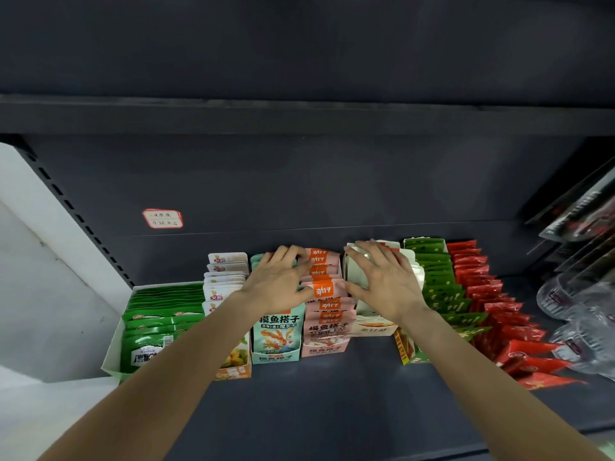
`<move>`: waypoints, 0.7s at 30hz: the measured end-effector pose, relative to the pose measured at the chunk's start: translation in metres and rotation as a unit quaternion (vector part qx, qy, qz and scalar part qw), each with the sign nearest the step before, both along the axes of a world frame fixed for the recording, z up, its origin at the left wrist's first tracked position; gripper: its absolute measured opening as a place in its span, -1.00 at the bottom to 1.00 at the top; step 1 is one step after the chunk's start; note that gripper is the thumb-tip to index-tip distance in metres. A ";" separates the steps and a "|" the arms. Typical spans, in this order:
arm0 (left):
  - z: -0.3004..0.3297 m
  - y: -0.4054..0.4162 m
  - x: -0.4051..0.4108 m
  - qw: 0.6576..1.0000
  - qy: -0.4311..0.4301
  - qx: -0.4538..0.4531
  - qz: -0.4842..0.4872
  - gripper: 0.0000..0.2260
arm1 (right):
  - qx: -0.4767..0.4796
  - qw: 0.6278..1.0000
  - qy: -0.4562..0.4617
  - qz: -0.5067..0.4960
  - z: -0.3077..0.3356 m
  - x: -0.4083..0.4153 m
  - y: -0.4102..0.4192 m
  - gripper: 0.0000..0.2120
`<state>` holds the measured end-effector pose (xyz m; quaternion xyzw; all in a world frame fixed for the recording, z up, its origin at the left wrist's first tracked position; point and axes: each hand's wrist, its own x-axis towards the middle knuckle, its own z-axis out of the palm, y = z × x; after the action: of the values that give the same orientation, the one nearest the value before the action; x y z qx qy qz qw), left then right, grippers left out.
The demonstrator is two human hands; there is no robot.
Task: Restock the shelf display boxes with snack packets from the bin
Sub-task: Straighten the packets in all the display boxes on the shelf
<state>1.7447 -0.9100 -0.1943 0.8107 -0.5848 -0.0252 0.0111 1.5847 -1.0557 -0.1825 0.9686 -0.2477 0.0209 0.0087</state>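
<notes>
Dark grey metal shelf carries a row of display boxes w/ snack packets, set toward its back edge, and a dark back panel behind has a small handwritten label w/ red border. From the left end of the shelf: a white box of green packets, then a box of white packets, a teal box, a pink box full of pink packets w/ orange tops, a white box, a box of green packets w/ yellow marks, and a row of red packets near the right end. Both bare arms reach in from the front edge. Left hand lies over the teal box, fingers bent down on the packets at the back, thumb pressing against the side of the pink packets; whether it pinches anything, cannot tell. Right hand is over the white box, fingers spread and lightly bent on the packets there, thumb touching the pink packets from the other side, so the pink row sits between the two thumbs. At the right side, next to the shelf, dark and clear bags hang; details are too blurred. The bin does not show in this view.
</notes>
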 end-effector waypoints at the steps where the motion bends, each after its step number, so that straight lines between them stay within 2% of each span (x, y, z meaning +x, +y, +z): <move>1: 0.000 0.000 0.000 1.000 0.000 -0.001 -0.001 -0.50 | -0.003 1.000 -0.002 -0.001 -0.002 0.000 0.000 -0.32; 3: -0.001 -0.002 0.001 1.000 0.004 -0.001 0.000 -0.51 | -0.003 1.000 -0.008 0.000 -0.003 0.000 0.000 -0.28; 8: -0.003 -0.004 0.001 1.000 0.012 -0.015 -0.002 -0.59 | 0.003 1.000 -0.007 -0.001 -0.004 0.001 -0.001 -0.38; 16: -0.006 -0.017 0.001 0.995 0.081 -0.046 0.021 -0.73 | -0.003 1.000 -0.013 -0.002 -0.005 0.002 -0.001 -0.38; 21: -0.008 -0.012 0.005 0.994 0.108 -0.036 0.001 -0.71 | -0.004 1.000 -0.012 -0.001 -0.004 0.002 -0.001 -0.38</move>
<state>1.7497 -0.9224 -0.2024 0.8032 -0.5796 -0.0913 0.1032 1.5868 -1.0564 -0.1862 0.9681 -0.2482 0.0332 0.0094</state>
